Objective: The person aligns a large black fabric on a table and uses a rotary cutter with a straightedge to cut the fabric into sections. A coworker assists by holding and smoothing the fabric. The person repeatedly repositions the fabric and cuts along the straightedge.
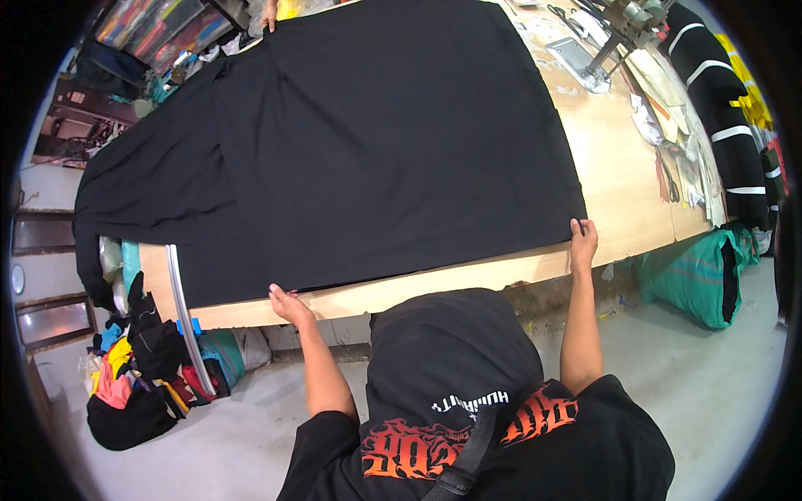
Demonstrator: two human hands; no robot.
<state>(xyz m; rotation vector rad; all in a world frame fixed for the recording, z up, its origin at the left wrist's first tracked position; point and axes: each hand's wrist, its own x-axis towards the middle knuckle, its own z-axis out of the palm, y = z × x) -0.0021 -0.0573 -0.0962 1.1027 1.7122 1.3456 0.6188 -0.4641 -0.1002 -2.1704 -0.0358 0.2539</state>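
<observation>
A large sheet of black fabric (393, 142) lies spread over the pale wooden table, with folds bunched toward its left side. At its near edge, left of the middle, my left hand (292, 307) grips the cloth between thumb and fingers. The near right corner of the fabric is pinched in my right hand (584, 244), whose fingertips are partly hidden by the cloth. Across the table, another person's hand (270, 15) touches the far edge of the same fabric.
A cutting machine with a metal base plate (576, 63) stands at the far right of the table (618, 167). Paper pieces and scissors (673, 185) lie nearby. Black fabric rolls (725, 108) stand at right, a green sack (693, 275) below. Clothes (117, 376) are heaped at lower left.
</observation>
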